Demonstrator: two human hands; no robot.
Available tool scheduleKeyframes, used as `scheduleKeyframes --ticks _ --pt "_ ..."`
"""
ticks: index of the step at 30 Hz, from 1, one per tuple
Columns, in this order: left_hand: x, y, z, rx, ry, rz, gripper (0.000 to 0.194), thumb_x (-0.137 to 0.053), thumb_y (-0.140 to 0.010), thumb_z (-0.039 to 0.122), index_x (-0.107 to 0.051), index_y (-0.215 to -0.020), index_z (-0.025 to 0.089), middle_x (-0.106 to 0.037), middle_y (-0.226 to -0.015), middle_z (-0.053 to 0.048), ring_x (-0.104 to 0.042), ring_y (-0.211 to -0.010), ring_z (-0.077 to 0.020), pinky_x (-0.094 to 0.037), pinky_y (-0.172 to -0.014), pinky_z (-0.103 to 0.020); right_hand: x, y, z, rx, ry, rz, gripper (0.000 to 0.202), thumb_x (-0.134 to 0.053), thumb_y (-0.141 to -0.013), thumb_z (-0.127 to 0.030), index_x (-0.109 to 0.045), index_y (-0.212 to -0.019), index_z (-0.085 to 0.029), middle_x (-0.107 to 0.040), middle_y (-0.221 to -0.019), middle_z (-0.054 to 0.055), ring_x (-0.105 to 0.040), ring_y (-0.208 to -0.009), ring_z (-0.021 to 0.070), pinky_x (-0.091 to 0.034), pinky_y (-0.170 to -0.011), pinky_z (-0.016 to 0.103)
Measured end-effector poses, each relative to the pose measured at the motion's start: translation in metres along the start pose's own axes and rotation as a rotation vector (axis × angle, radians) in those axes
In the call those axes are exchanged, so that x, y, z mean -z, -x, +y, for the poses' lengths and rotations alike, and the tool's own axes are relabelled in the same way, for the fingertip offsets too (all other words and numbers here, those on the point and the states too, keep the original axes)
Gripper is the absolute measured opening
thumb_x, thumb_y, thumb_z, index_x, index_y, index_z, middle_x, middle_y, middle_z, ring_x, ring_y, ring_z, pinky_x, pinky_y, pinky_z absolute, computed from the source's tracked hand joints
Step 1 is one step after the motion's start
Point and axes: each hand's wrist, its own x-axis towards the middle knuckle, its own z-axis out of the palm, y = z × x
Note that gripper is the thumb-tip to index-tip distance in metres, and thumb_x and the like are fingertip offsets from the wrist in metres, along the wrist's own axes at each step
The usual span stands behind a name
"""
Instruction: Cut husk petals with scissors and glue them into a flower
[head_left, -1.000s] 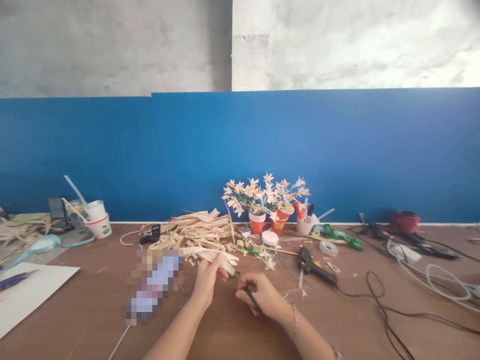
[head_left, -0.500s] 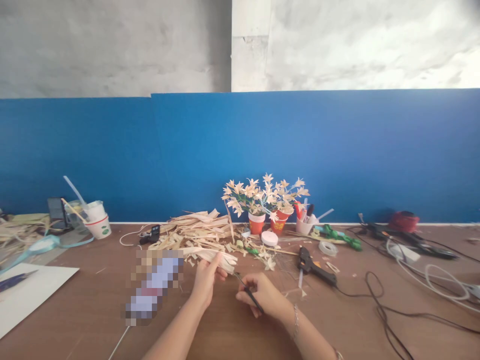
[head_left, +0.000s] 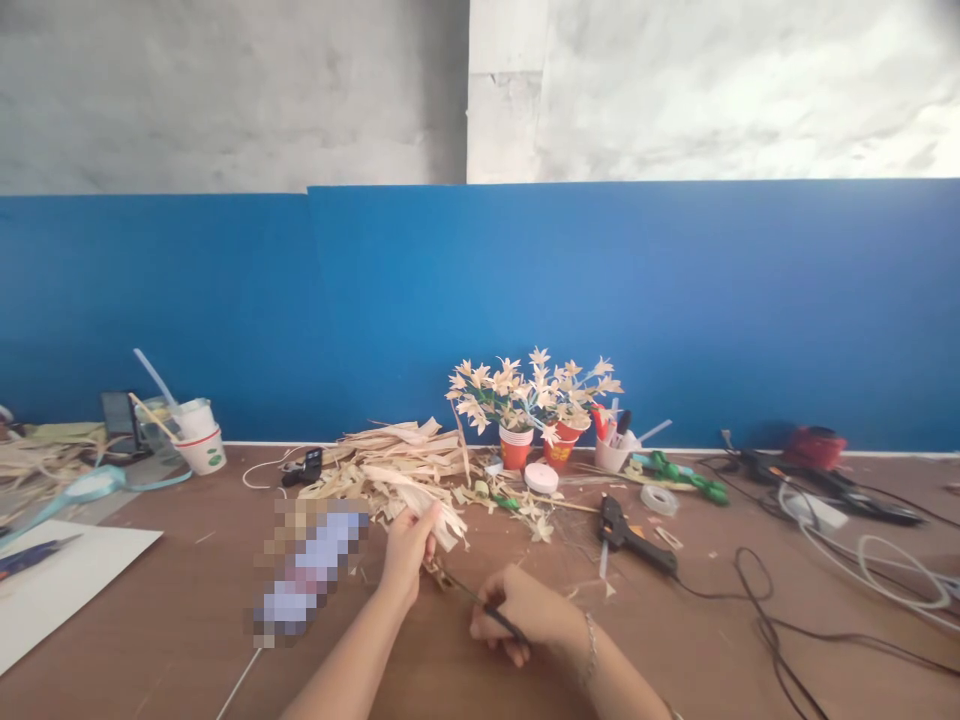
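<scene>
At the back stands a big blue board point(head_left: 375, 310). In front of it is a brown table point(head_left: 720, 660) with lots of things on it. A messy pile of pale dry strips point(head_left: 390, 455) lies near the board. Beside it are pale flowers point(head_left: 506, 385) in red cups point(head_left: 515, 455). The right hand point(head_left: 517, 612) is curled tight round the handle of a dark tool. The left hand point(head_left: 407, 555) pinches a small bunch of strips point(head_left: 431, 510) between thumb and fingers. A black glue gun point(head_left: 637, 545) lies to the right. The bunch is just in front of the pile, with its split ends fanned out to the right. The dark tool point(head_left: 501, 618) looks like scissors, and its thin end points at the left hand; I cannot tell if they touch.
</scene>
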Motion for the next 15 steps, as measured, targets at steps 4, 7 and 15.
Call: scheduleKeyframes --ticks 4,7,15 --pt "0.0 0.0 0.006 -0.038 -0.008 0.026 0.036 -0.07 -0.059 0.044 -0.047 -0.055 0.017 -0.04 -0.036 0.01 -0.027 -0.03 -0.0024 -0.016 -0.033 -0.015 0.016 0.007 0.0 0.022 0.015 0.064 0.007 -0.059 -0.06 -0.021 -0.059 -0.06 -0.014 -0.054 -0.046 -0.007 -0.044 -0.029 0.0034 -0.027 -0.028 0.013" --pt "0.001 -0.001 0.009 -0.035 -0.01 0.034 0.037 -0.07 -0.058 0.047 -0.05 -0.056 0.017 -0.043 -0.039 0.008 -0.027 -0.031 -0.0024 -0.016 -0.033 -0.016 0.03 0.01 0.004 0.091 -0.036 0.035 0.013 -0.062 -0.063 -0.026 -0.06 -0.066 -0.013 -0.056 -0.051 -0.006 -0.045 -0.03 0.0029 -0.026 -0.029 0.013" --pt "0.003 -0.004 0.002 -0.021 0.052 -0.08 0.037 -0.072 -0.057 0.047 -0.061 -0.069 0.014 -0.059 -0.054 0.002 -0.051 -0.048 -0.0097 -0.038 -0.047 -0.019 0.034 0.008 0.01 0.147 -0.151 -0.012 0.019 -0.066 -0.063 -0.028 -0.062 -0.073 -0.012 -0.058 -0.054 -0.005 -0.045 -0.03 0.0029 -0.027 -0.028 0.012"
